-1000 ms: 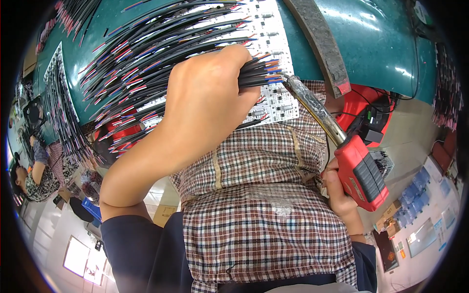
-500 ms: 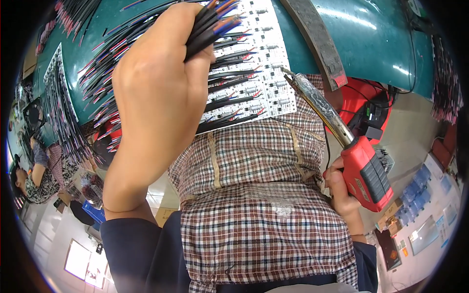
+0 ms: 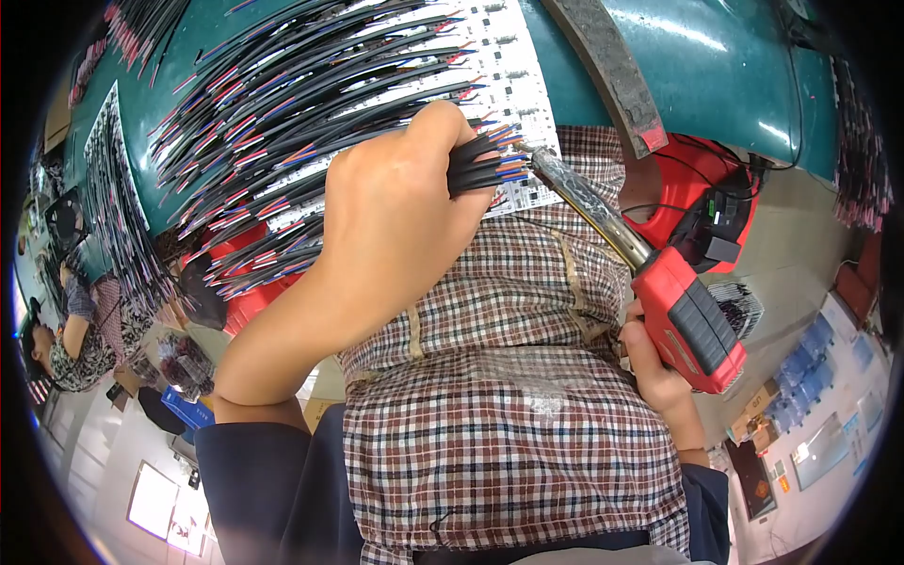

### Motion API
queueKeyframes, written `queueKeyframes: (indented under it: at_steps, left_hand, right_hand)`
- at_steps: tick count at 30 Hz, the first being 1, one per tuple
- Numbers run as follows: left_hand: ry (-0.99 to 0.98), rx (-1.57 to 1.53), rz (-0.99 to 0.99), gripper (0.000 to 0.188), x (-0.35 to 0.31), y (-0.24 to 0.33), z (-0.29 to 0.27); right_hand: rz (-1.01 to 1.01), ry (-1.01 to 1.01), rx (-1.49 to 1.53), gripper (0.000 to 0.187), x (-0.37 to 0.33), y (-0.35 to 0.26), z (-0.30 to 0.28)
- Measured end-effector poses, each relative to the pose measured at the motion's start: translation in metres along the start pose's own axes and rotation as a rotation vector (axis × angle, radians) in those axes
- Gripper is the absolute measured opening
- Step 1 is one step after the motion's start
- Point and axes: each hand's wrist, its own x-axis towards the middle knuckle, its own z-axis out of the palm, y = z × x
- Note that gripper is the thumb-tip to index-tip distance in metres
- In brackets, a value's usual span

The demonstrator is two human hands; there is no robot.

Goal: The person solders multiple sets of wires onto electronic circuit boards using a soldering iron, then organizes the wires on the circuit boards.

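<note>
My left hand (image 3: 395, 198) is closed around a bundle of black cables (image 3: 478, 169), whose ends with orange, blue and brown wires point right. Beneath it lies a white circuit board panel (image 3: 527, 89), with rows of black cables (image 3: 311, 118) running left from it. My right hand (image 3: 654, 372) grips a red and black soldering gun (image 3: 692, 320) low on the right. Its long metal barrel (image 3: 589, 202) slants up to the left, and the tip is close to the wire ends in my left hand. Whether they touch I cannot tell.
A dark bar (image 3: 612, 80) with a red end lies on the green table (image 3: 716, 85). Past the table edge, a black device (image 3: 711, 231) rests on a red surface (image 3: 659, 188). More cabled panels (image 3: 118, 179) stand at left. A person (image 3: 71, 344) sits far left.
My left hand has moved right and toward me with the cable bundle, bringing the wire ends near the iron's tip. The soldering gun has shifted slightly left. The panel has also shifted slightly.
</note>
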Motion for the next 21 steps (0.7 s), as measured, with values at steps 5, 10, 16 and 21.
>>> queueKeyframes:
  at_steps: [5, 10, 16, 21]
  left_hand:
    - [0.009, 0.022, 0.003, 0.026, 0.0012, 0.0002, -0.0008]
    - [-0.008, 0.040, 0.019, 0.024, 0.0030, -0.0008, -0.0005]
    - [-0.029, 0.055, 0.002, 0.019, 0.0043, 0.0009, -0.0018]
    - [-0.061, 0.048, -0.021, 0.018, 0.0061, 0.0010, -0.0039]
  right_hand:
    - [-0.026, -0.014, -0.031, 0.024, 0.0047, -0.0009, 0.0010]
    - [0.002, -0.022, 0.000, 0.024, 0.0062, -0.0016, 0.0023]
    - [-0.049, -0.033, -0.031, 0.026, 0.0048, 0.0005, -0.0009]
    - [0.023, -0.001, -0.036, 0.027, -0.0016, -0.0016, 0.0003]
